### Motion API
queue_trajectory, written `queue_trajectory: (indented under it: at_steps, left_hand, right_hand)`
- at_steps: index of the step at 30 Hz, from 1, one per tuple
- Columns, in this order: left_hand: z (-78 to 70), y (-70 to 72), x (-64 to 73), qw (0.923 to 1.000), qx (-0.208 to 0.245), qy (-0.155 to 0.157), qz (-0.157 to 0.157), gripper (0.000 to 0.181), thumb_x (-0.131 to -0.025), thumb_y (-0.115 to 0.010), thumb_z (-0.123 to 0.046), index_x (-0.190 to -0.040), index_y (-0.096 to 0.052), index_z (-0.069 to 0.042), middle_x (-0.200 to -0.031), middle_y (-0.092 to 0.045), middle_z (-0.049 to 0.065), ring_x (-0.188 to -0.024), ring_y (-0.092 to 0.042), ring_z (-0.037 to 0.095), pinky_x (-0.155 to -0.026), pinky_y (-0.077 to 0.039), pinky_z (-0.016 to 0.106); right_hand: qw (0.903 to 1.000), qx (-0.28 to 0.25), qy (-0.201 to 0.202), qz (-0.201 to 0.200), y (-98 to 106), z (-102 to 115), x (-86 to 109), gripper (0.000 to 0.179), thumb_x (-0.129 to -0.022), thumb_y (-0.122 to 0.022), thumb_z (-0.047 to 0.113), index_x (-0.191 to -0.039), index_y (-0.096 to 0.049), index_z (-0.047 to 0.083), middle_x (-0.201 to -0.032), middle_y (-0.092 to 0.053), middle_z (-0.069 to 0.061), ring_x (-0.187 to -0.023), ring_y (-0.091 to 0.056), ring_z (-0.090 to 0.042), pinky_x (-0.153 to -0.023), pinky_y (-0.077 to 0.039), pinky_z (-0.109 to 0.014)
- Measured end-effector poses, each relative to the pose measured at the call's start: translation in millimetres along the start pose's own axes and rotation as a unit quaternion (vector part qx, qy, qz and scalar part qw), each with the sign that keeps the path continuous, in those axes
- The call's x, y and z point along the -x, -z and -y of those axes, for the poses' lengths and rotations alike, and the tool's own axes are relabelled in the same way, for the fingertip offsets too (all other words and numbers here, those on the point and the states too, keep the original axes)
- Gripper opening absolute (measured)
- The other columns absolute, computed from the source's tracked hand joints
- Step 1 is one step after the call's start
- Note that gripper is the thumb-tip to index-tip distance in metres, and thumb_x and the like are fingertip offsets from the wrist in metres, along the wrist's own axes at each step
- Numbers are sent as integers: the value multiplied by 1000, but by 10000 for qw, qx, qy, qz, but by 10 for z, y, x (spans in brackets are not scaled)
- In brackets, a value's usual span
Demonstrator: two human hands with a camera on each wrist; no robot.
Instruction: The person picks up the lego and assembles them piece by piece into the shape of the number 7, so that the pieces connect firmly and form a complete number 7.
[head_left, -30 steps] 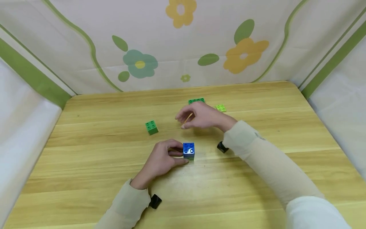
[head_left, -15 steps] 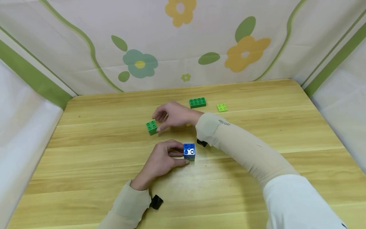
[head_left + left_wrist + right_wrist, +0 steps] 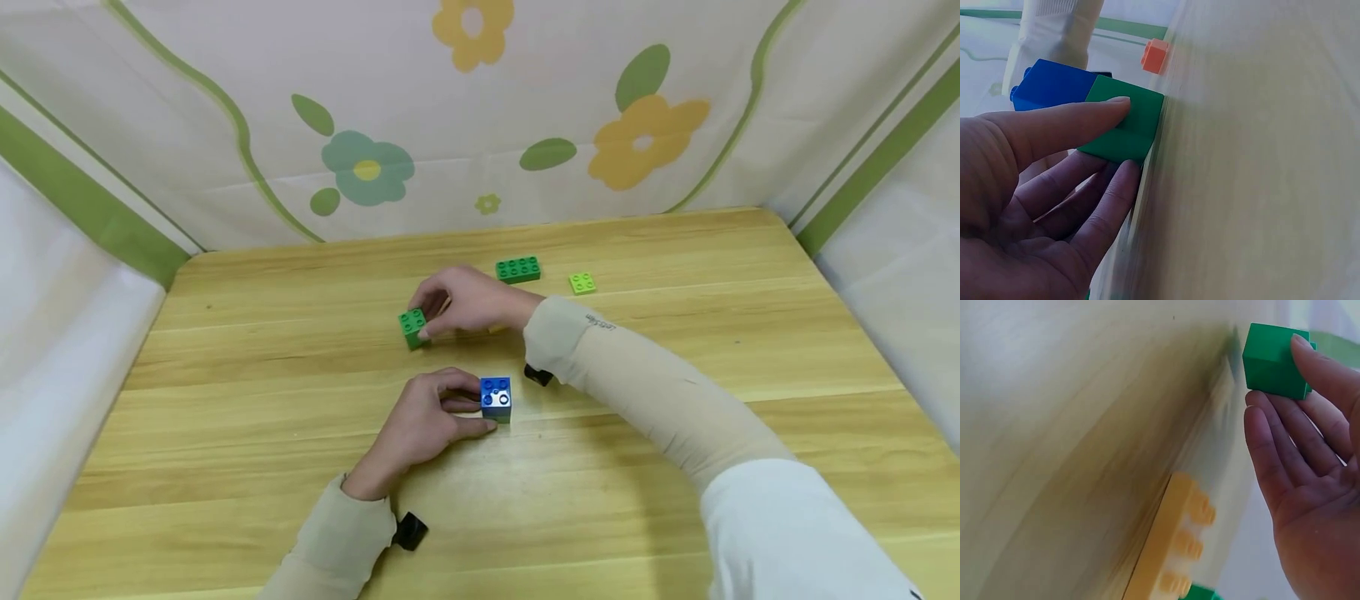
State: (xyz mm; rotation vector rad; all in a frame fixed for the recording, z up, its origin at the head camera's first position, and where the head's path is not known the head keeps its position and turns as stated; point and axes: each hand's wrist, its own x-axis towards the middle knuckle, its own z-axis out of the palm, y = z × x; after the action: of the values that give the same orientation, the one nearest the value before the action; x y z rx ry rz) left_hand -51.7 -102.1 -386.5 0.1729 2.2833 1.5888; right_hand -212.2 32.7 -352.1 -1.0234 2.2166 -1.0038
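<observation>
My left hand (image 3: 423,421) pinches a small two-brick stack standing on the table, thumb on the near side. On top is a shiny blue toy brick (image 3: 496,400); beneath it sits a green brick (image 3: 1129,115), clearest in the left wrist view. Farther back, my right hand (image 3: 465,302) holds another green brick (image 3: 413,327) between thumb and fingertips. In the right wrist view this green brick (image 3: 1275,361) appears raised off the table, its studs turned toward the palm side.
A long dark-green brick (image 3: 518,269) and a flat lime-green plate (image 3: 582,283) lie toward the back of the wooden table (image 3: 225,400). An orange brick (image 3: 1160,537) lies below the right wrist, mostly hidden in the head view. A flowered curtain (image 3: 450,108) stands behind.
My right hand moved left to the lone green brick, took hold of it and has shifted it slightly right. The left hand and its stack stayed put.
</observation>
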Motion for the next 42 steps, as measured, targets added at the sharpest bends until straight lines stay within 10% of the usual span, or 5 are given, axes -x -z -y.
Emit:
queue_trajectory:
  at_steps: [23,42]
  left_hand:
    - [-3,-22,-59,9999,-110,-41,-40,32,-84,-91,-3,-114,-79,0,-120,-76,14,-106,-80,26,-91,-67,34]
    - [-20,-29,-126,9996,-230,121,-134,32,-85,-90,-2,-115,-80,-6,-119,-77,9,-107,-80,24,-94,-66,36]
  right_hand:
    - [9887,-540,-250,-1376,388,6,926,37,-94,-87,30,-128,-78,18,-115,-79,-1,-107,-74,-18,-101,-62,-41]
    - [9792,-688,177,-1902,97,-43,1464,36,-89,-91,16,-123,-81,16,-109,-79,3,-97,-75,-20,-92,-64,-46]
